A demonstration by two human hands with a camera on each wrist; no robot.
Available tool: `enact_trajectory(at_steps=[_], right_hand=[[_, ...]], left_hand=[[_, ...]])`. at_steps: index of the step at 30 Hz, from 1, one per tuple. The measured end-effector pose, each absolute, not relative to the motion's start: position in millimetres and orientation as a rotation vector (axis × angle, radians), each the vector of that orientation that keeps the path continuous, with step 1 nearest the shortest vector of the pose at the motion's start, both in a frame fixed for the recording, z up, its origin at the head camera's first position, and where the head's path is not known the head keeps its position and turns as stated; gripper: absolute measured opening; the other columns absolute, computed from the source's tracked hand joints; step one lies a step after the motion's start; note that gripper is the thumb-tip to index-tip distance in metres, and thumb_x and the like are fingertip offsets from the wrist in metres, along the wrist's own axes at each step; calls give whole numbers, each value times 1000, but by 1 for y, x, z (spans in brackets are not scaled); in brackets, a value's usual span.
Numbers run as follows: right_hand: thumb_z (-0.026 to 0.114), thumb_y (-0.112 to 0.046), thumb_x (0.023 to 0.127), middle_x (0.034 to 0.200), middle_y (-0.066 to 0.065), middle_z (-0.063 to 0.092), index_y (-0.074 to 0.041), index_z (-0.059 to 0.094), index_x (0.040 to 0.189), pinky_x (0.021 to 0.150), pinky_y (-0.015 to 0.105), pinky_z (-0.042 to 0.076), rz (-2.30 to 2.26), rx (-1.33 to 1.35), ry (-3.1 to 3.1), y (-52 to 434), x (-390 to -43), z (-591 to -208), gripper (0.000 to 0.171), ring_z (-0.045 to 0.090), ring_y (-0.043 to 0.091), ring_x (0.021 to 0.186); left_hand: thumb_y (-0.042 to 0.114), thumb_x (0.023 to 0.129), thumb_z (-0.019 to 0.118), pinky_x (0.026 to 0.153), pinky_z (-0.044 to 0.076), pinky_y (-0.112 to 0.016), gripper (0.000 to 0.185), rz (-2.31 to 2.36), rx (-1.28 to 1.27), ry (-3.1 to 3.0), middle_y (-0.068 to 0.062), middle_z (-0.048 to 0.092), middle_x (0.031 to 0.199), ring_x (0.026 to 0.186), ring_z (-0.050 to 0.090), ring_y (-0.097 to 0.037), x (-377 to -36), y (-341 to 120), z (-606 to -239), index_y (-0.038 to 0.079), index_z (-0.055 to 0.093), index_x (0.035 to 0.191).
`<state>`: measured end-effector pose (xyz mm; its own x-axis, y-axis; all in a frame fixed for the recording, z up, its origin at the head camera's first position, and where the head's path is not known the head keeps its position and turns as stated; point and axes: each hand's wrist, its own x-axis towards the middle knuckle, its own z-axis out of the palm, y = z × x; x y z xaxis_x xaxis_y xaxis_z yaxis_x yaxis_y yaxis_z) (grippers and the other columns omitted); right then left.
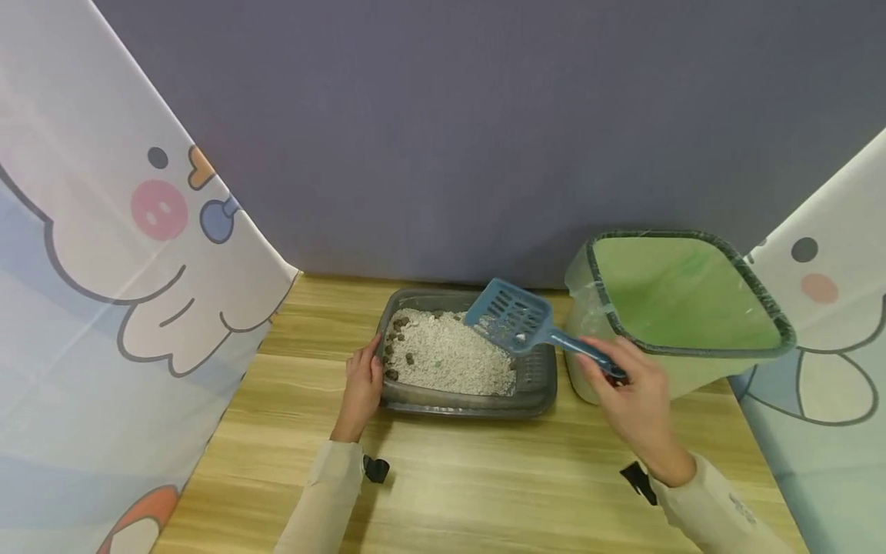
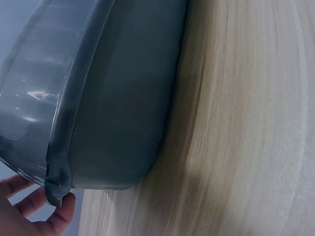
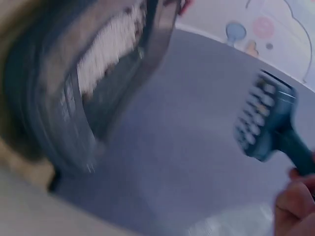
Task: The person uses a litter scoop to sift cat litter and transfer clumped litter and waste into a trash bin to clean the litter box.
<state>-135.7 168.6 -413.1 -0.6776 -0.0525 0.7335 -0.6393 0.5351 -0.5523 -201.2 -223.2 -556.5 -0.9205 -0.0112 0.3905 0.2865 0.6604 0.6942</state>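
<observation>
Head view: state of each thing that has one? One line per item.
litter tray: flat on the table, part filled with white litter, dark clumps along its left side.
scoop: lifted above the tray, tilted, nearly empty.
bin: open, lined with a clear bag, tilted toward the camera.
left hand: holds the tray's left rim.
right hand: grips the scoop's handle.

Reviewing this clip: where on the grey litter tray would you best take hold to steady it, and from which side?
Grip the raised rim at the litter tray's left short end, coming from the left, as the left hand does. That lip gives fingers purchase, and it stays clear of the scoop held by the right hand.
</observation>
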Motion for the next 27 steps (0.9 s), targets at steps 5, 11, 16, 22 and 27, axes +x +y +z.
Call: enact_trajectory(at_steps=[5, 11, 16, 22, 27], right_hand=[[76, -7, 79, 82, -5, 58, -7, 71, 106, 49, 21, 38, 1084, 605, -2427, 138, -151, -442, 27, 43, 3, 55], [71, -18, 85, 99, 4, 64, -7, 70, 111, 64, 34, 45, 1116, 546, -2800, 112, -177, -470, 28, 55, 11, 69], [68, -18, 88, 112, 6, 62, -9, 68, 114, 80, 41, 47, 1148, 567, -2990, 93, -194, -484, 28, 59, 22, 93], [68, -16, 88, 110, 6, 63, -8, 69, 112, 77, 41, 47, 1179, 648, -3127, 70, -204, -496, 26, 59, 23, 91], [60, -20, 93, 115, 8, 62, -5, 64, 119, 90, 48, 42, 1100, 710, -3223, 51, -208, -501, 30, 58, 26, 104]], left_hand=[[14, 103, 34, 80, 34, -48, 42, -1152, -210, -2522, -23, 49, 119, 96, 39, -35, -202, -223, -553, 7, 40, 143], [14, 103, 33, 80, 35, -49, 42, -1153, -202, -2548, -23, 48, 120, 97, 39, -36, -201, -222, -553, 7, 39, 144], [13, 102, 33, 79, 36, -50, 42, -1138, -197, -2538, -23, 49, 119, 96, 39, -36, -201, -221, -554, 7, 40, 143], [11, 102, 34, 78, 36, -49, 41, -1113, -191, -2529, -23, 49, 118, 95, 40, -36, -201, -220, -556, 5, 41, 143], [12, 102, 34, 77, 36, -50, 42, -1112, -180, -2522, -23, 50, 119, 95, 40, -36, -202, -219, -554, 6, 42, 143]])
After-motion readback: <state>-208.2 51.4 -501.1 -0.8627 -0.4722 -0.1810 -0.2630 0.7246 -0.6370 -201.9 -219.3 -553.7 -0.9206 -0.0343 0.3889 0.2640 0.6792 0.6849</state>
